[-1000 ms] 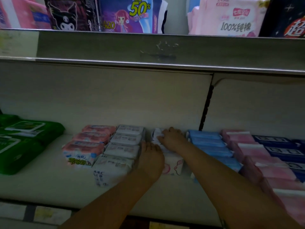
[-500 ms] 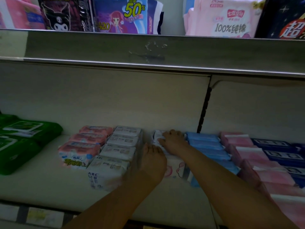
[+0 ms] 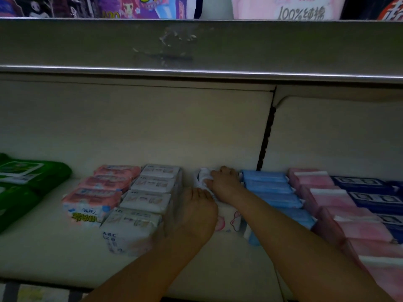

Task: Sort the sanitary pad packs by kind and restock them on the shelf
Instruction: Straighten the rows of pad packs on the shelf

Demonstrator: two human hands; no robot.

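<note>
- Shelf [image 3: 54, 247]: pale and flat, closed at 12 o'clock by a pale back panel [image 3: 152, 127]. All rows run from the front edge toward the panel.
- White packs [image 3: 230, 221]: one row at the centre of the shelf, at 6 o'clock of the view centre. The front pack shows a pink print. Much of the row is covered by the hands and forearms.
- Rear white pack [image 3: 201, 177]: the last pack of that row, close to the back panel. Its wrapper is crumpled.
- Left hand [image 3: 194, 214]: palm down, fingers straight and pointing to 12 o'clock. It rests flat along the left edge of the white row and clasps nothing.
- Right hand [image 3: 225, 183]: at 1 o'clock of the left hand, just beside it; whether the two touch cannot be told. Its fingers are bent toward 9 o'clock and grip the top of the rear white pack.
- Grey packs [image 3: 148, 201]: a row of four at 9 o'clock of the left hand, just beside it.
- Salmon packs [image 3: 102, 192]: a row touching the grey row on its 9 o'clock side.
- Green packs [image 3: 26, 182]: at the far 9 o'clock edge, apart from the salmon row.
- Blue packs [image 3: 272, 192]: a row at 3 o'clock of the right hand, just beside the white row.
- Pink packs [image 3: 353, 225] and navy packs [image 3: 370, 192]: further toward 3 o'clock, side by side.
- Upper shelf [image 3: 196, 44]: at 12 o'clock, with a scuffed grey front and printed packs on top.
</note>
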